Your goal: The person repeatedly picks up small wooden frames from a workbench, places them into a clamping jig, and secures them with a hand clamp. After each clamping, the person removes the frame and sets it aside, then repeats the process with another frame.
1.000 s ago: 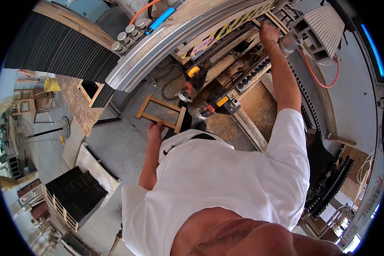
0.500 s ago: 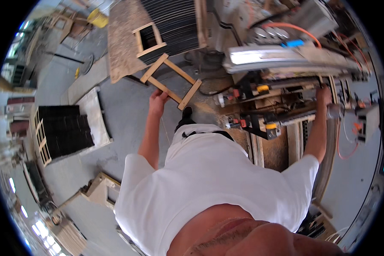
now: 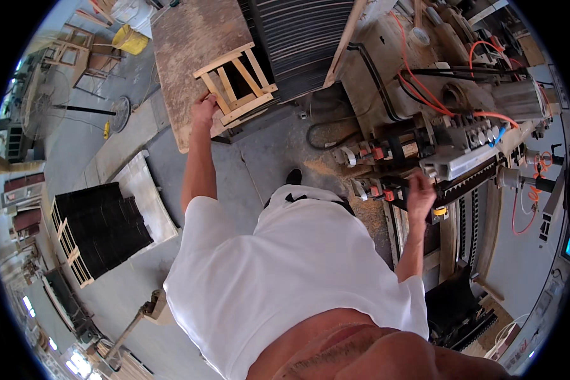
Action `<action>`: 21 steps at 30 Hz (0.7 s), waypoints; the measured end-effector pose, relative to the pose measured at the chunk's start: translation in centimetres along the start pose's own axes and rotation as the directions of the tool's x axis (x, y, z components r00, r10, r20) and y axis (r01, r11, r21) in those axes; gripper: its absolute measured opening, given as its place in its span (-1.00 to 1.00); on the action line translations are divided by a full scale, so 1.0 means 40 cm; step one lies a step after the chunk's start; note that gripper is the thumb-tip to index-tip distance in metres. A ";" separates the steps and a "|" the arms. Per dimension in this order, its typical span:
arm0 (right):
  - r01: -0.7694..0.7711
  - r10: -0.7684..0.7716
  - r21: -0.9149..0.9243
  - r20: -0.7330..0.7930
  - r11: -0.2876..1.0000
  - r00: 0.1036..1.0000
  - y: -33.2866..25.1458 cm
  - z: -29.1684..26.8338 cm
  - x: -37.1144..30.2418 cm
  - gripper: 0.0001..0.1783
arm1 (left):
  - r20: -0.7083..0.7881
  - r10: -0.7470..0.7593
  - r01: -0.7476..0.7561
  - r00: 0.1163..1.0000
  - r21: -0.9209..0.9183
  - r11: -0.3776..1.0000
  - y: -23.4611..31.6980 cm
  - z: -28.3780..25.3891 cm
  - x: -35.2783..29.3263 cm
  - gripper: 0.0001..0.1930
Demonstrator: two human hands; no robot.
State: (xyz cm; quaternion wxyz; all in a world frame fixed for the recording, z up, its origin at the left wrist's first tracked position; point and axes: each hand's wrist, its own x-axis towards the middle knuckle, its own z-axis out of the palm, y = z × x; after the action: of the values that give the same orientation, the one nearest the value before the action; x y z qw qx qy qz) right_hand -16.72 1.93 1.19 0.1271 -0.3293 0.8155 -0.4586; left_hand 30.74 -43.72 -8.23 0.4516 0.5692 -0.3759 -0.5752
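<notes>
My left hand grips the near left bar of a pale wooden frame, fingers closed round it. The frame rests over a second frame of similar pale wood on the left table; their bars overlap, so I cannot make out each outline. Beside the machine on the right, my right hand is raised over its near end, close to the silvery metal beam. Its fingers look bent and slightly smeared, and I see nothing clearly held in them.
A stack of dark slats stands beside the worn table. Black panels sit on a low pallet at left. A standing fan and yellow bucket are at far left. Orange hoses run across the machine.
My left hand has carried the wooden frame forward and left, from above the floor onto the table's frame. My right hand has drawn back leftward from the machine's far side.
</notes>
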 end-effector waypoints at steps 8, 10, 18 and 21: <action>0.068 0.069 -0.332 0.385 0.941 0.920 0.277 0.230 -0.264 -0.87 | -0.056 0.057 -0.040 0.997 0.271 0.962 -0.026 0.015 0.097 -0.70; -0.083 0.215 -0.296 0.452 0.952 0.866 0.375 0.255 -0.342 -0.87 | -0.019 -0.025 0.027 1.000 0.120 0.992 -0.012 0.007 0.072 -0.68; -0.605 0.656 -0.286 0.492 0.743 0.573 0.471 0.263 -0.426 -0.94 | -0.096 0.023 -0.030 0.995 -0.076 0.997 0.034 -0.013 0.027 -0.66; -0.918 0.684 0.088 0.640 0.388 0.351 0.530 0.217 -0.415 -0.90 | -0.063 0.045 -0.037 0.997 0.122 0.992 0.022 0.048 0.104 -0.61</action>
State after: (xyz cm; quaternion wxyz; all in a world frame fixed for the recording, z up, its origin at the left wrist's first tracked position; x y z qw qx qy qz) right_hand -8.74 14.70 -22.77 0.6196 0.0609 0.6760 -0.3943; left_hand 29.14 -48.09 -8.58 0.4401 0.6060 -0.4066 -0.5232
